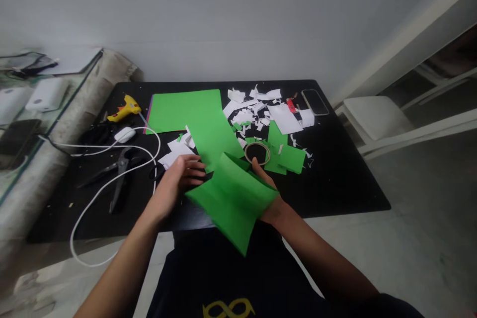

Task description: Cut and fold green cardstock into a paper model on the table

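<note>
A curled piece of green paper point(233, 198) is bent over into a loop, with a pointed corner hanging over the table's front edge. My right hand point(273, 206) grips it from the right; the thumb shows at the loop's opening, while the other fingers are hidden behind the paper. Just left of the loop, my left hand point(181, 179) has its fingers stretched out and slightly apart, holding nothing. Beyond both hands lies a flat green sheet point(210, 139). A roll of tape point(246, 153) rests close to my right thumb.
White paper scraps point(257, 114) and green offcuts point(292, 159) litter the black table point(335, 184). At the left are a yellow glue gun point(128, 108), dark-handled scissors point(121, 174) and a looping white cable point(97, 196). A phone point(315, 102) lies back right, near a white chair point(376, 117).
</note>
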`<state>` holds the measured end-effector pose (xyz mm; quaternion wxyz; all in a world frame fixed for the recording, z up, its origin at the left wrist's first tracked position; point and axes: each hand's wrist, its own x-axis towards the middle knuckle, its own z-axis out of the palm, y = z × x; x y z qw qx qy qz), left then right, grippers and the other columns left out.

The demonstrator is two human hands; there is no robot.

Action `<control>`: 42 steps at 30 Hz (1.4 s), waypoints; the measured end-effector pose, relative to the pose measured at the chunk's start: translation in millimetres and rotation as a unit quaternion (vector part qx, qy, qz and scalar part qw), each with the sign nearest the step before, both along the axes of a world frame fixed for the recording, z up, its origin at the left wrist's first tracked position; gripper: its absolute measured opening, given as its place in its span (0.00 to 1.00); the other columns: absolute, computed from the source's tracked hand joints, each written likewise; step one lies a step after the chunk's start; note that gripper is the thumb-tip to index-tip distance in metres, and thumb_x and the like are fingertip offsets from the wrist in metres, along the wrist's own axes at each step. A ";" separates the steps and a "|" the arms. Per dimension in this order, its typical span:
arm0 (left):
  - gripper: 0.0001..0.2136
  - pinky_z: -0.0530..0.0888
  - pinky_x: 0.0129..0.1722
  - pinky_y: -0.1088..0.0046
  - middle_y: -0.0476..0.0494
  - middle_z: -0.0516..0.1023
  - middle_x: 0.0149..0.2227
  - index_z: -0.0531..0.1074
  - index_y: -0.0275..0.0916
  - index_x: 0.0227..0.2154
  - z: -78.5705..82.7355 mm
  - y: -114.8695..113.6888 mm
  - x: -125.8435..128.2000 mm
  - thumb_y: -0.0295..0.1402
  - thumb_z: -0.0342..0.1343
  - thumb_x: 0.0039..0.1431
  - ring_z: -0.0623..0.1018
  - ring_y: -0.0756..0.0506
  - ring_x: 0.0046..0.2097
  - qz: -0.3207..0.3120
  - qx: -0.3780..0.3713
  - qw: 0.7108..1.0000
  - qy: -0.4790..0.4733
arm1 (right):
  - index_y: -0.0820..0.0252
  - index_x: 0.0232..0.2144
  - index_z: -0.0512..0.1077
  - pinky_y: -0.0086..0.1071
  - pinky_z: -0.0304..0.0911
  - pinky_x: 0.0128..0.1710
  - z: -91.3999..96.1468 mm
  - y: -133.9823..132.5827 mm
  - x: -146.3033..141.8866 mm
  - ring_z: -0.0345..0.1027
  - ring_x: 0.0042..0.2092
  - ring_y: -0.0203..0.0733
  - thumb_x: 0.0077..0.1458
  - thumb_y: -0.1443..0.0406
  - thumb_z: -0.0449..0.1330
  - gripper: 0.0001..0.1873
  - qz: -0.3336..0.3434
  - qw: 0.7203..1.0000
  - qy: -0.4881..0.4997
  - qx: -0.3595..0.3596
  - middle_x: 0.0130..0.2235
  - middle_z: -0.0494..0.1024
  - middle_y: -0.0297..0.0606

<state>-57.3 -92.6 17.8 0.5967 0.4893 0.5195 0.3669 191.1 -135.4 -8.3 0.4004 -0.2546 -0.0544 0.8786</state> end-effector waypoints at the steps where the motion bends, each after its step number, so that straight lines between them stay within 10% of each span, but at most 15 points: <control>1: 0.31 0.79 0.39 0.64 0.38 0.83 0.45 0.77 0.40 0.49 -1.3 1.3 0.6 0.63 0.55 0.61 0.83 0.40 0.42 -0.034 -0.056 0.998 -0.024 | 0.60 0.49 0.78 0.44 0.73 0.55 1.4 0.0 0.2 0.81 0.50 0.52 0.67 0.37 0.50 0.36 0.014 1.000 0.003 0.001 0.39 0.86 0.42; 8: 0.12 0.79 0.40 0.66 0.45 0.84 0.38 0.79 0.42 0.39 -9.1 -0.5 6.0 0.41 0.70 0.57 0.82 0.44 0.37 -0.201 -0.124 0.970 -0.051 | 0.60 0.44 0.80 0.45 0.75 0.53 11.1 2.1 5.0 0.80 0.54 0.54 0.65 0.34 0.48 0.39 0.030 0.997 -0.064 0.036 0.43 0.86 0.46; 15: 0.14 0.71 0.32 0.74 0.53 0.74 0.27 0.73 0.40 0.35 -31.7 -5.6 15.9 0.42 0.70 0.55 0.73 0.50 0.29 -0.052 0.045 0.998 0.016 | 0.58 0.47 0.79 0.50 0.74 0.55 2.8 3.2 20.1 0.76 0.58 0.59 0.56 0.27 0.53 0.44 0.009 0.984 -0.157 0.085 0.47 0.85 0.49; 20: 0.21 0.76 0.37 0.68 0.52 0.77 0.30 0.70 0.42 0.49 -36.7 -8.4 15.4 0.44 0.68 0.57 0.78 0.46 0.32 -0.002 0.104 0.992 0.067 | 0.61 0.40 0.81 0.49 0.74 0.53 -7.3 -1.2 19.8 0.82 0.46 0.54 0.44 0.52 0.78 0.26 -0.003 0.943 -0.320 0.094 0.42 0.86 0.45; 25: 0.15 0.76 0.47 0.53 0.36 0.80 0.43 0.74 0.40 0.44 -20.2 6.4 -16.8 0.47 0.58 0.65 0.79 0.36 0.43 0.137 0.274 0.863 0.402 | 0.59 0.41 0.81 0.50 0.75 0.53 -10.6 -3.3 18.1 0.82 0.43 0.51 0.47 0.59 0.75 0.18 -0.032 0.910 -0.398 0.112 0.41 0.87 0.41; 29: 0.21 0.73 0.52 0.44 0.28 0.77 0.47 0.74 0.38 0.48 -18.4 18.4 -38.7 0.51 0.60 0.63 0.76 0.25 0.52 0.083 0.276 0.791 0.540 | 0.57 0.42 0.81 0.50 0.75 0.53 -10.7 -3.3 17.8 0.82 0.44 0.50 0.48 0.61 0.75 0.17 -0.038 0.907 -0.400 0.126 0.42 0.87 0.40; 42: 0.16 0.75 0.45 0.60 0.46 0.79 0.42 0.73 0.46 0.43 -12.0 13.5 -42.9 0.44 0.70 0.56 0.79 0.39 0.44 0.162 0.224 0.927 0.255 | 0.56 0.49 0.76 0.53 0.74 0.57 -17.7 -5.1 22.3 0.80 0.53 0.54 0.49 0.63 0.73 0.23 -0.034 0.885 -0.438 0.156 0.51 0.85 0.44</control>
